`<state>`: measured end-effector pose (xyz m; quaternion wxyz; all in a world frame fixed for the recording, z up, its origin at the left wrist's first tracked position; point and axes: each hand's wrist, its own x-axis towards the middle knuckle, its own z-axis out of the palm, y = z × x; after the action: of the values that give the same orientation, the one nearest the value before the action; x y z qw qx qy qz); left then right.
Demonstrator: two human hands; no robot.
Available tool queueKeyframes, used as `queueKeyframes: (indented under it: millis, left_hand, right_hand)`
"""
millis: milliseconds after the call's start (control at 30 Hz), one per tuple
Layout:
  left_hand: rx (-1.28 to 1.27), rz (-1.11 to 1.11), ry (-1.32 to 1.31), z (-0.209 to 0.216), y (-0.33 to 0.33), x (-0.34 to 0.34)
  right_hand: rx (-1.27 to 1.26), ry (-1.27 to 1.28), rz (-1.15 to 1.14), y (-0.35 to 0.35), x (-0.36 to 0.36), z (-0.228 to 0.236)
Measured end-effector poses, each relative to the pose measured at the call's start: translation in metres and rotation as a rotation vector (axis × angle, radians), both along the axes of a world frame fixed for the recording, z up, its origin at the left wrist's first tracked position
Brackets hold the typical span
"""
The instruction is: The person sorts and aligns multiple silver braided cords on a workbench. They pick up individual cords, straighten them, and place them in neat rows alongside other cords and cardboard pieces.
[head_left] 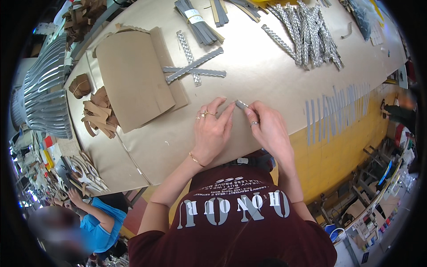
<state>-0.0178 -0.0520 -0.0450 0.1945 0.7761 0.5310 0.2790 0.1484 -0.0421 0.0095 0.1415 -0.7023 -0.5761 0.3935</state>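
Observation:
A short rolled or folded grey strip (240, 104) is pinched between the thumb and fingers of my right hand (269, 130), just above the table. My left hand (213, 131) meets it from the other side, its bent fingers drawn together and their tips at the strip's left end. Just beyond my hands lie several braided silver and grey straps (194, 66), crossed over each other. Stacked brown sheets (133, 80) lie to the left of them.
Braided silver straps (307, 35) are heaped at the far right. A banded bundle of grey strips (198, 22) lies at the back. Thin grey strips (331, 113) hang in a row over the table's right edge. Brown scraps (100, 111) lie left; a person in blue (104, 220) is at lower left.

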Motion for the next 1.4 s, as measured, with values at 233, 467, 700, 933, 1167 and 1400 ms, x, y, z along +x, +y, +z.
queueKeyframes:
  millis: [233,467,700,933,1167,1400]
  left_hand:
    - [0.001,-0.01,0.008,-0.002,0.0,-0.001]
    - [-0.001,-0.008,-0.017,-0.003,0.001,0.0]
    - [-0.032,-0.042,0.054,0.001,0.001,-0.002]
    - [0.061,-0.084,0.258,0.002,0.0,0.001]
    - [0.113,-0.152,0.532,0.011,-0.006,0.003]
    - [0.216,-0.167,0.649,0.011,-0.004,0.005]
  right_hand:
    - [-0.031,-0.04,-0.005,0.002,-0.001,0.001]
    - [-0.025,-0.061,-0.023,0.004,-0.003,0.0]
    - [-0.037,-0.093,-0.022,0.004,-0.004,0.0]
    - [-0.045,-0.109,-0.03,0.004,-0.005,0.001]
    - [-0.147,-0.083,-0.107,-0.009,0.013,0.006]
    - [-0.111,-0.067,-0.109,-0.011,0.015,0.006]
